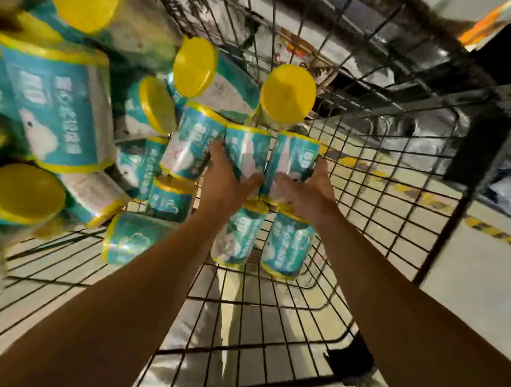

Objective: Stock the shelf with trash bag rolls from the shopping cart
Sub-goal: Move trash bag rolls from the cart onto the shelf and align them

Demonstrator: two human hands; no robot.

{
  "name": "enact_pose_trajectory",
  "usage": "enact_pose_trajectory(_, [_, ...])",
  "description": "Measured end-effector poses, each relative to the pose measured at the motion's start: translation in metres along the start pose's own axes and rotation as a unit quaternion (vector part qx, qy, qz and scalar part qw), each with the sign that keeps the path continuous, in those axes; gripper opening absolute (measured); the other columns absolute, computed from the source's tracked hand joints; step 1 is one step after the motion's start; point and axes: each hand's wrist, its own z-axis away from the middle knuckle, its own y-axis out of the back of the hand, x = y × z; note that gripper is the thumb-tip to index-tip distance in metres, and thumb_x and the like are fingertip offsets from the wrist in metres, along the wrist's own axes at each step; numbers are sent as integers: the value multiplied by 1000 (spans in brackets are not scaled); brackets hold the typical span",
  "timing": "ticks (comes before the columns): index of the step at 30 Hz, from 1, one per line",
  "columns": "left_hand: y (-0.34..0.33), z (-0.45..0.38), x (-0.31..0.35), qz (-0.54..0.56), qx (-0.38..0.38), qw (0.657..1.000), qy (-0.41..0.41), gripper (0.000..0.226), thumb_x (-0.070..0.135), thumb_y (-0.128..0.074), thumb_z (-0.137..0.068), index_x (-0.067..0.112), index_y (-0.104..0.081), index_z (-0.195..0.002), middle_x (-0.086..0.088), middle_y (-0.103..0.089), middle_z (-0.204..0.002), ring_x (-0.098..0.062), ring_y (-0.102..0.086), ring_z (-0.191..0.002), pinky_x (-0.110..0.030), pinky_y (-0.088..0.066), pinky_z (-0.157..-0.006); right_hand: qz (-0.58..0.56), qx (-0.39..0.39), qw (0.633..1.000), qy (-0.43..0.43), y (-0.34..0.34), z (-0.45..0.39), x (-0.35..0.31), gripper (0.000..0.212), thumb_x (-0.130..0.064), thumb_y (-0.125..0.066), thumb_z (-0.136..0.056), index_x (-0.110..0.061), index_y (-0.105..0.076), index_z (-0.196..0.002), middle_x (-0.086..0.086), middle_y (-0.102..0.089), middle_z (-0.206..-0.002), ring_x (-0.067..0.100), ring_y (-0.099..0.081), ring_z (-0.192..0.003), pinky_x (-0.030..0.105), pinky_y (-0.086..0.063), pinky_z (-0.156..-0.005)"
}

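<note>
Both my arms reach down into a black wire shopping cart (373, 197). My left hand (224, 180) is closed around a teal trash bag roll with yellow rims (245, 152). My right hand (309, 192) grips a second such roll (293, 157) right beside it. Directly under my hands two more rolls (238, 236) (287, 246) lie side by side on the cart floor. Several other teal rolls with yellow ends (57, 111) are piled at the left and back of the cart. No shelf is in view.
The cart's wire walls rise at the back and right, with a dark block (482, 146) on the right side. Through the mesh shows a pale floor with a yellow-black striped line (490, 230). A bare patch of cart floor (244, 317) lies near me.
</note>
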Motion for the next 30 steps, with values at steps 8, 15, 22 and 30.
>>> enact_pose_trajectory(8, [54, 55, 31, 165, -18, 986, 15, 73, 5, -80, -79, 9, -40, -141, 3, -67, -101, 2, -67, -76, -23, -58, -69, -58, -1, 995, 87, 43, 90, -27, 59, -21, -86, -72, -34, -46, -114, -15, -70, -99, 7, -71, -86, 31, -59, -71])
enact_pose_trajectory(15, [126, 181, 69, 291, -73, 954, -16, 97, 36, -80, -53, 26, -42, -142, -11, -67, -122, -31, -68, -107, -55, -52, -97, -154, -26, 970, 188, 96, 211, -62, 59, 0, -86, -72, -29, -57, -114, -13, -72, -101, 4, -72, -88, 22, -57, -71])
enact_pose_trajectory(22, [172, 294, 90, 372, -96, 916, -120, 94, 21, -73, -46, 12, -48, -136, -6, -74, -106, -25, -69, -95, -39, -58, -81, -138, 43, 949, 281, 124, 327, -67, 87, -36, -91, -59, -36, -47, -134, -2, -62, -129, 9, -66, -108, 35, -57, -90])
enact_pose_trajectory(30, [205, 355, 87, 361, -128, 896, -226, 90, 39, -82, -67, 22, -41, -145, -13, -53, -144, -36, -55, -127, -58, -46, -101, -212, 97, 909, 344, 106, 415, -62, 61, -35, -85, -58, -50, -52, -107, -10, -67, -115, 4, -69, -96, 32, -60, -82])
